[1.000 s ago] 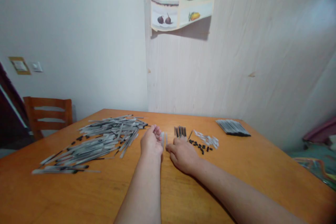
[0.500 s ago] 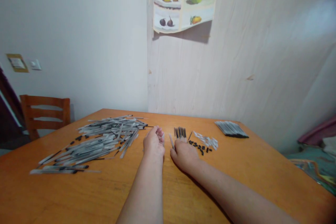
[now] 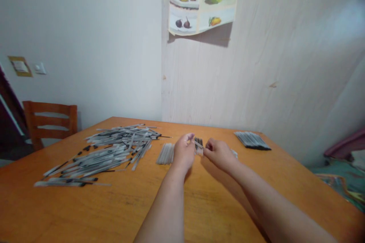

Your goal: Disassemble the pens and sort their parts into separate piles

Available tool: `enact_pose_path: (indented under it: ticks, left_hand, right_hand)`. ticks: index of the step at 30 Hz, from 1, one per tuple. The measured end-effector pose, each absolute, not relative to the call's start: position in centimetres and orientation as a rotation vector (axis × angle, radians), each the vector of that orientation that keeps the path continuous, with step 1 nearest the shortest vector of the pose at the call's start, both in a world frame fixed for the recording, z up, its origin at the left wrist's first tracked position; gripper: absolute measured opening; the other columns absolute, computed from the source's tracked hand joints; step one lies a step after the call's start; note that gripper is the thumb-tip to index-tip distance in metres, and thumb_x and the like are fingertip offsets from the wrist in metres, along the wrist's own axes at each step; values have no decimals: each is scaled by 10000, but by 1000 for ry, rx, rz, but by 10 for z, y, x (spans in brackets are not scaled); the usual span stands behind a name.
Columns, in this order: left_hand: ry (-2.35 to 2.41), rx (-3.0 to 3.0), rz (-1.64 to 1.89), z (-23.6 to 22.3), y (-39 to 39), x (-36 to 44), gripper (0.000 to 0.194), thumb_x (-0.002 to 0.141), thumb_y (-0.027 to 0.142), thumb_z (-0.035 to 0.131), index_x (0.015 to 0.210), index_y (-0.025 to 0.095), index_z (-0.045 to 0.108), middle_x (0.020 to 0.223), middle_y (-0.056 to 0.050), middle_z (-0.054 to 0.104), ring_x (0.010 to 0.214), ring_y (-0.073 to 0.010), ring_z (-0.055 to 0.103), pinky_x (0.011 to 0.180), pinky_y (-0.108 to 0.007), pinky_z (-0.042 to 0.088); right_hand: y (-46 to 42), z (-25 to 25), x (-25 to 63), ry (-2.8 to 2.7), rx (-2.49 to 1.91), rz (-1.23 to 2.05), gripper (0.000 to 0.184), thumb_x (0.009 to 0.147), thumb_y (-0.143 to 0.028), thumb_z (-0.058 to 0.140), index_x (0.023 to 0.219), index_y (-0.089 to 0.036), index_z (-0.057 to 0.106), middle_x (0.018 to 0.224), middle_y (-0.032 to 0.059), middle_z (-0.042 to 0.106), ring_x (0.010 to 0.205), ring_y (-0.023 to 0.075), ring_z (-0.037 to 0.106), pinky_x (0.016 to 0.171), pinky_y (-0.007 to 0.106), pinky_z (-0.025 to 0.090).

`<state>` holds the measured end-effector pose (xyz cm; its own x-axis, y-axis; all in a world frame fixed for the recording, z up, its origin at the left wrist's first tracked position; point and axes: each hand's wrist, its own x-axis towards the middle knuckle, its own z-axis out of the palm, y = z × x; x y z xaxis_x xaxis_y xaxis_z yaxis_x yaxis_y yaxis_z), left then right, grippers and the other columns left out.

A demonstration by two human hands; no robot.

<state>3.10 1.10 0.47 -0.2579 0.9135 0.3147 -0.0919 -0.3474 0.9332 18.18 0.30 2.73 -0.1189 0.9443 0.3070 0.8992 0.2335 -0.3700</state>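
Observation:
My left hand [image 3: 183, 152] is closed on one end of a whitish, translucent pen barrel [image 3: 199, 144], which slants across the gap between my hands. My right hand [image 3: 219, 153] pinches the barrel's other end; any smaller part inside those fingers is hidden. Behind the barrel, dark pen refills [image 3: 200, 141] stand out in a row, partly covered by my hands. Left of my left hand, several translucent barrels [image 3: 164, 154] lie side by side on the table. White small pieces [image 3: 234, 153] peek out past my right hand, which hides most of them.
A large loose pile of pens and pen parts [image 3: 105, 155] spreads over the left of the wooden table [image 3: 94, 212]. At the back right lies a neat row of black-ended pens [image 3: 252, 140]. A wooden chair [image 3: 51, 121] stands beyond the left edge.
Both hands have lifted and moved right, coming together with a barrel between them. The row of barrels formerly behind my left hand now shows. My right hand now covers the small black pieces.

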Motion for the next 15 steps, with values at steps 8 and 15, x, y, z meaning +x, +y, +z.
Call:
enact_pose_path:
  ticks: [8,15]
  left_hand:
    - [950,1233,1645,7,-1,37,281,612,0,715,757,239,736,879,-94,719,955,-261,635,818,-314,472]
    - [1085,1103,1747,13,6,32,123,698,99,732,761,204,729,807,-58,709,799,-187,627,751,-244,436]
  right_hand:
    - [-6,55,190,-1822,-1399,578,100,796,-276,564,824,-186,598,652,2,641,564,121,570,526,210,405]
    - [21,38,216,-1653,-1431,532,172,802,-253,505,899,-165,616,764,25,661,663,134,584,599,224,429]
